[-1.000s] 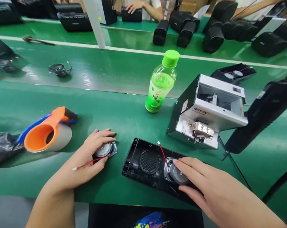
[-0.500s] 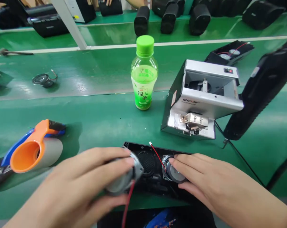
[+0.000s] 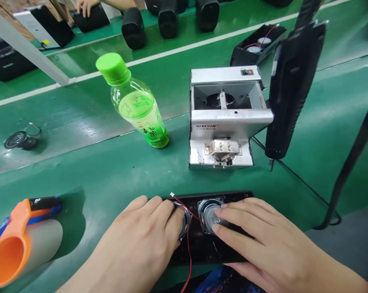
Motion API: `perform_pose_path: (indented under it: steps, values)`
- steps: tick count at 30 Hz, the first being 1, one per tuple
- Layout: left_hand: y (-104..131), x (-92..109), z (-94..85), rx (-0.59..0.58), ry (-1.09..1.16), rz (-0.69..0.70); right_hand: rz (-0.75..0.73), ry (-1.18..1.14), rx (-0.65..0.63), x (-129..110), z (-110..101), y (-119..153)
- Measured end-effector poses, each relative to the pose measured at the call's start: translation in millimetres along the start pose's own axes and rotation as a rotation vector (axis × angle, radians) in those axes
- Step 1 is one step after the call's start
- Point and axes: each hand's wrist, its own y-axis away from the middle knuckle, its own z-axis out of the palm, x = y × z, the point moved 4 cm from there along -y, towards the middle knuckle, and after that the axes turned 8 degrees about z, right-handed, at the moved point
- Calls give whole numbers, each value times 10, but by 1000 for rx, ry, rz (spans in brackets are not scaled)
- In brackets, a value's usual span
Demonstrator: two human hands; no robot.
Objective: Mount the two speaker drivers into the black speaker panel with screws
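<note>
Green bench [image 3: 116, 171] (bottle [image 3: 135, 103], feeder [image 3: 223, 122])

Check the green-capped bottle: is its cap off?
No, the bottle stands on the green table with its green cap on its neck.

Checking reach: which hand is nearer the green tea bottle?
Left. The left hand lies below the bottle, slightly to its right; the right hand sits farther right, over the black housing.
</note>
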Motion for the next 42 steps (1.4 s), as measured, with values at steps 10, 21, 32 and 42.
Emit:
perform_pose_path:
  steps: [10, 21, 32, 42]
  values:
    - [84, -31, -69, 102, -38, -8, -26, -23, -7, 58, -2, 12]
    - [105, -8, -122, 191, -34, -22, -35, -38, -12, 52, -31, -10]
    - [39, 50, 46, 51, -26, -117, -35, -44, -10, 64, 4, 27]
    - [36, 68, 27, 48, -33, -172, -42, -41, 49, 52, -14, -32]
